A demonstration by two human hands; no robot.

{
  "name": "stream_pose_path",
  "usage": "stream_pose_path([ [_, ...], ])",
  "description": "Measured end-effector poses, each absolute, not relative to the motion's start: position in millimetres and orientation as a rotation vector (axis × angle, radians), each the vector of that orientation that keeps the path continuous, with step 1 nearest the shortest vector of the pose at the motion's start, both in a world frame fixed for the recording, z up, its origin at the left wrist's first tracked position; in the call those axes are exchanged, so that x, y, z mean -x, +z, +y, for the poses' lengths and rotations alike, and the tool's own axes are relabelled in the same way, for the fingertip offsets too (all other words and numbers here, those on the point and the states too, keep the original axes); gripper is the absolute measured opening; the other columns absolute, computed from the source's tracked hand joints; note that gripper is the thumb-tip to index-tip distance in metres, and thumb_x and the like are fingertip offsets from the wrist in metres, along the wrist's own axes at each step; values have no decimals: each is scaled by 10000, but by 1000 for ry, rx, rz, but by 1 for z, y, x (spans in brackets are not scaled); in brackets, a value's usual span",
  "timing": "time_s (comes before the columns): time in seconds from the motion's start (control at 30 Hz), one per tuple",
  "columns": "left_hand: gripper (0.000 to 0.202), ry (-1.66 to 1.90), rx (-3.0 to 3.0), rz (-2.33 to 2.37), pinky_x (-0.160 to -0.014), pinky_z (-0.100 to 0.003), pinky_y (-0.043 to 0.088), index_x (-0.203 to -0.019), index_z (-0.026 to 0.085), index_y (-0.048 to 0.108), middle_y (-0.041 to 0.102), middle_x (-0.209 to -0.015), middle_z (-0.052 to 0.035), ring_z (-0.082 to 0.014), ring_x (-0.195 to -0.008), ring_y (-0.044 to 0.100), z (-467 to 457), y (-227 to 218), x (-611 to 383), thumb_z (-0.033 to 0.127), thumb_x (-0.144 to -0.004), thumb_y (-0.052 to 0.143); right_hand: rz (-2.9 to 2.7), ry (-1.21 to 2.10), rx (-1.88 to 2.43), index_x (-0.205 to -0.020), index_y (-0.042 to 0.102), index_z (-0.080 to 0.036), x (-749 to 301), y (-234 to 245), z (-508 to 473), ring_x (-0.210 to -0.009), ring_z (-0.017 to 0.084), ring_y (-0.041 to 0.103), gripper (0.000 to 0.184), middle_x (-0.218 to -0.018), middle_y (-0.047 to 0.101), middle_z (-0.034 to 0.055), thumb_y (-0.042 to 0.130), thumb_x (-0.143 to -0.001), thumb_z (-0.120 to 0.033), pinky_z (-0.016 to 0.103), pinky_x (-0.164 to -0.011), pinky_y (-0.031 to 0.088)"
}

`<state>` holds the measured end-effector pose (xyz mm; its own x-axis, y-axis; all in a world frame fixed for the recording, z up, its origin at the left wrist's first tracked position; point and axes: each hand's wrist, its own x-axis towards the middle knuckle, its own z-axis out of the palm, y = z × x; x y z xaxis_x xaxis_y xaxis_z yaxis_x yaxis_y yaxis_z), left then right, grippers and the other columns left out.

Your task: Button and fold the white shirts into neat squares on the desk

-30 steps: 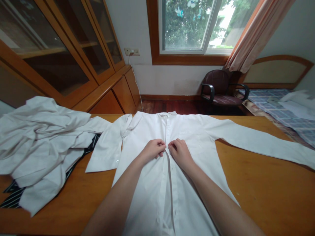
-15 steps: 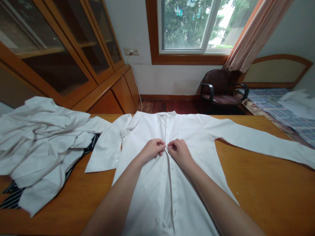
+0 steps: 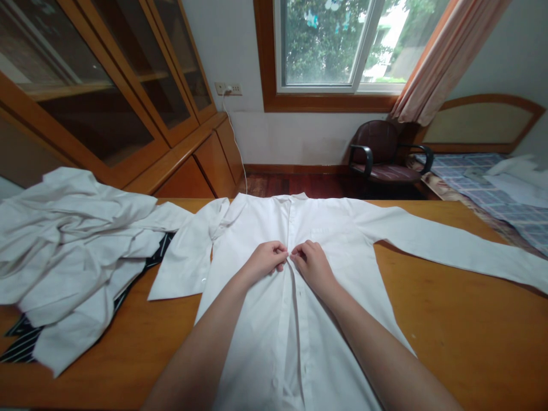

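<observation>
I have a plain white shirt (image 3: pixel 291 325) laid front-up on the desk (image 3: pixel 449 297), collar (image 3: pixel 291 198) at the far edge and hem running off towards me; the cloth is smooth over the body, with a chest pocket (image 3: pixel 329 235) faintly showing; the button placket (image 3: pixel 295 297) runs down the middle, and my left hand (image 3: pixel 265 260) and right hand (image 3: pixel 314 265) pinch it from either side at chest height; the long sleeve (image 3: pixel 449 245) on my right stretches flat across the desk; the other sleeve (image 3: pixel 188 254) lies doubled back beside the body.
</observation>
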<state>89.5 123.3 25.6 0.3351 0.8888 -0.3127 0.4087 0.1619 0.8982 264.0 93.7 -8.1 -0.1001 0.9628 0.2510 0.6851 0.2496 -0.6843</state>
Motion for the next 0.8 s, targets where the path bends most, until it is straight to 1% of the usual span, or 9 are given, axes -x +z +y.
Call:
stream_pose_path([
  [0.23,137,538,-1402,1249,-374,-168,309,-834,153,638,620,-580,30,-48,-376,433,123,27,-90,287,-830,607,-1846,544,1504,-909,685,-222,-265,-8,94,-871,208,551,33,-852,631,21,687,-888,-197,337,-827,418],
  [0.4,125,536,-1366,1237,-382,-166,320,-828,150,641,622,-599,25,-53,-403,463,123,33,-91,271,-820,615,-1861,562,1475,-933,701,-226,-266,-7,94,-860,202,562,78,-836,643,14,717,-864,-193,332,-826,420],
  [0.6,137,546,-1346,1204,-381,-164,319,-839,140,655,632,-636,11,-56,-437,486,124,32,-89,271,-813,625,-1858,566,1468,-912,707,-226,-267,-7,95,-839,196,570,90,-815,651,6,735,-838,-183,325,-806,424],
  [0.8,136,552,-1345,1201,-374,-157,318,-848,141,656,622,-619,16,-57,-432,483,125,26,-89,271,-820,624,-1867,523,1471,-883,703,-225,-266,-8,94,-829,200,568,41,-796,651,11,725,-850,-219,322,-783,425],
])
